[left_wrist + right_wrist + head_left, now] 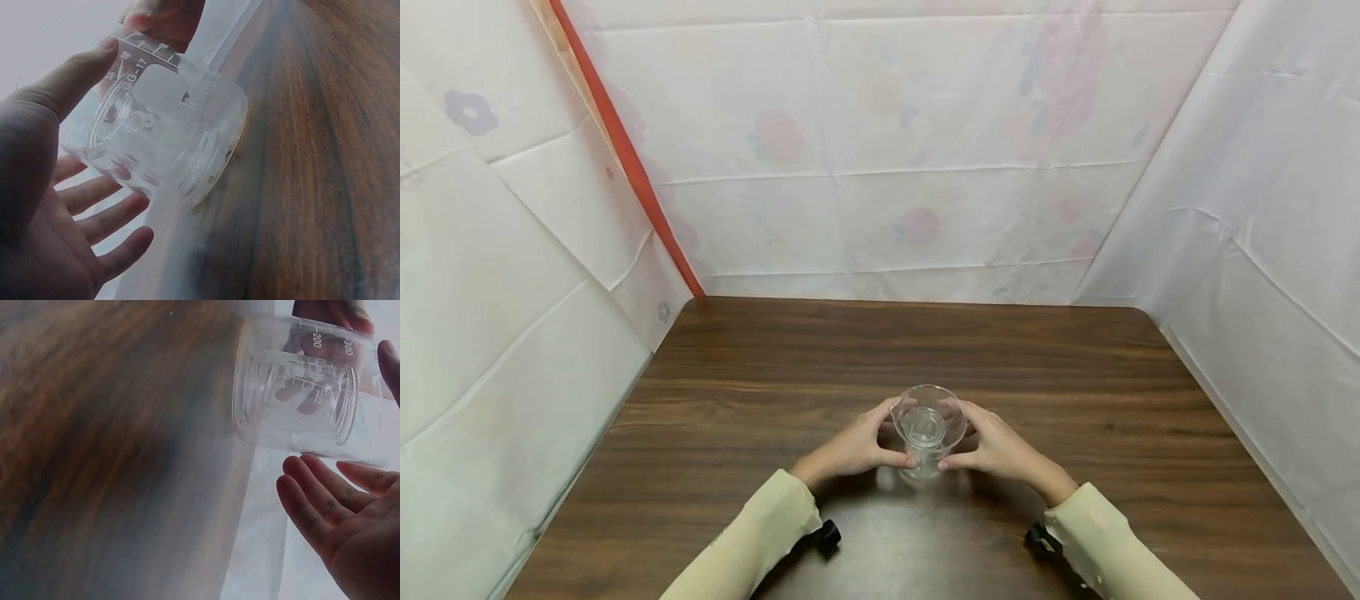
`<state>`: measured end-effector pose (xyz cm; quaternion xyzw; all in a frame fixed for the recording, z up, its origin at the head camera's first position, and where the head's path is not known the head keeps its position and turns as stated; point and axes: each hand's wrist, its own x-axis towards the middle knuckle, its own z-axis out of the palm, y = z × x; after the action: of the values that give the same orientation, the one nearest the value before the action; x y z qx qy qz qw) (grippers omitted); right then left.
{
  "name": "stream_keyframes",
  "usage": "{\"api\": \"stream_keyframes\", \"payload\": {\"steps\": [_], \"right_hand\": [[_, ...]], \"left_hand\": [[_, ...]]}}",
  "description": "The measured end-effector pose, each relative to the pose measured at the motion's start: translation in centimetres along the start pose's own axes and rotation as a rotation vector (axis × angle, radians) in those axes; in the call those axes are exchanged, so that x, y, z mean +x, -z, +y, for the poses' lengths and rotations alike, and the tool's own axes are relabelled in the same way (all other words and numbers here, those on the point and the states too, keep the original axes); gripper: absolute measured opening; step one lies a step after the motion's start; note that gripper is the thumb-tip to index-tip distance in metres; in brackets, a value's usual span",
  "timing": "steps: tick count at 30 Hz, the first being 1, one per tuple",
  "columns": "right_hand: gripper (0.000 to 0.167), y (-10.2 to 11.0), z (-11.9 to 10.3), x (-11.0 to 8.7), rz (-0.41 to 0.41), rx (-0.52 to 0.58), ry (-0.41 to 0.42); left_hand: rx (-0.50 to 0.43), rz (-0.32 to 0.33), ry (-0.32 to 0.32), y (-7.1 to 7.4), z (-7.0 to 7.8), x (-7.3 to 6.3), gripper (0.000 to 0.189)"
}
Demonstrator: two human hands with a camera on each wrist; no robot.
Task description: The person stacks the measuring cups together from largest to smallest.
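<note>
A clear glass beaker (957,427) with a smaller glass beaker (922,427) nested inside it is at the middle of the table's near half. White graduation marks and "GG-17" lettering show on the glass in the wrist views. My left hand (850,447) grips the large beaker from the left, thumb in front and fingers curving behind. From the other side my right hand (1006,448) holds it the same way. The beaker is upright, its base at or just above the tabletop; I cannot tell whether it touches. Some fingertips are hidden behind the glass in the head view.
The brown wood-grain table (760,358) spreads out around both hands. White patterned sheets (850,150) hang behind it and along both sides. A red strip (632,167) runs down the back left corner.
</note>
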<state>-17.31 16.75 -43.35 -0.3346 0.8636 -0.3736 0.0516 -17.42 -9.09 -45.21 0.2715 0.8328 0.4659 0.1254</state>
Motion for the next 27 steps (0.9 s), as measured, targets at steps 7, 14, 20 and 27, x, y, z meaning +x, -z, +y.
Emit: {"api": "stream_keyframes", "payload": {"steps": [7, 14, 20, 27], "right_hand": [[0.083, -0.1, -0.1, 0.0, 0.009, 0.052, 0.005], [0.081, 0.0, 0.0, 0.2, 0.017, 0.032, 0.01], [0.08, 0.2, 0.2, 0.7, 0.014, 0.041, 0.0], [0.079, 0.5, 0.6, 1.7, 0.021, 0.061, 0.004]], "left_hand": [[-0.046, 0.017, -0.024, 0.0, 0.2, 0.0, 0.082], [-0.042, 0.03, -0.016, 0.1, 0.2, 0.2, 0.079], [-0.036, 0.033, -0.012, 0.3, -0.1, 0.6, 0.079], [-0.039, 0.039, -0.006, 0.9, -0.3, 1.3, 0.079]]}}
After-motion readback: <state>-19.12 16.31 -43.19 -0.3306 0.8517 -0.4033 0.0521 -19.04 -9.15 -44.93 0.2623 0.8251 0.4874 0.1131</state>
